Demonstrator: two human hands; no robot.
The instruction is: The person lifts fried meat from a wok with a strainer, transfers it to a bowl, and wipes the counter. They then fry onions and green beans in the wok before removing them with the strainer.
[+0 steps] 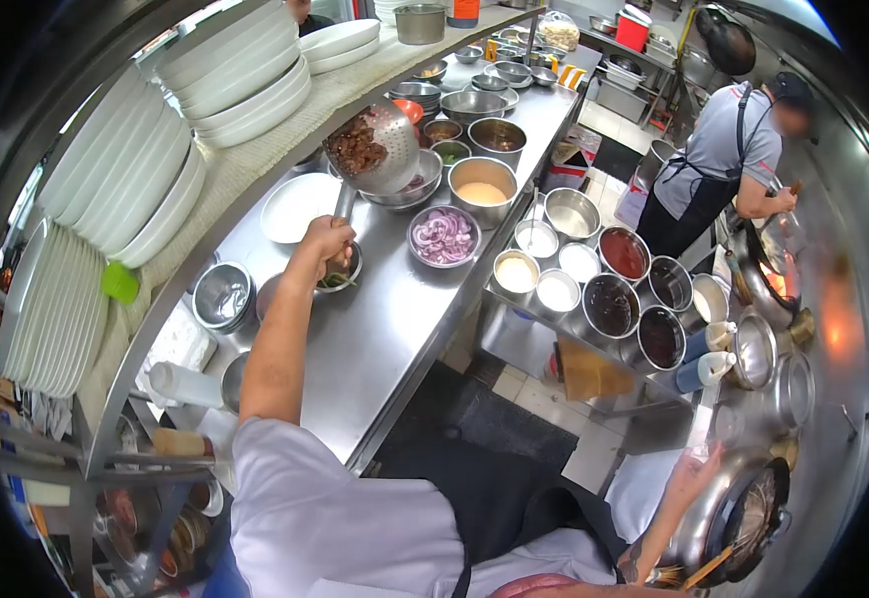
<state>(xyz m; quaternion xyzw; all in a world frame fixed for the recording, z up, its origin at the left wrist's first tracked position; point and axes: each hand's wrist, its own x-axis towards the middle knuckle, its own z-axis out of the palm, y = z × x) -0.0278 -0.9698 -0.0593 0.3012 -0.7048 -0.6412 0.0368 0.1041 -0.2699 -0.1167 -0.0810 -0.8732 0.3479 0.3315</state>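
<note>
A narrow kitchen is lined on one side by a steel worktop (394, 319) and on the other by cooking stations. The handle of a perforated ladle (394, 130) is grasped by the left hand (329, 242), and browned pieces of food (357, 145) are held in its bowl, raised above the worktop. Whether anything is gripped by the right hand (692, 476), which is seen near a large metal pan (701, 518), cannot be told. Just beside the left hand, a white plate (295, 207) is set on the worktop. Farther along, sliced purple onion (444, 236) is contained in a metal bowl near a pot of pale liquid (482, 192). Across the aisle, red sauce (624, 253) and dark sauce (611, 304) are kept in round containers. White dishes (250, 80) are stacked on the shelf (210, 194). Beyond, a wok (750, 267) is attended by an aproned person (703, 159), with flame visible there.
</note>
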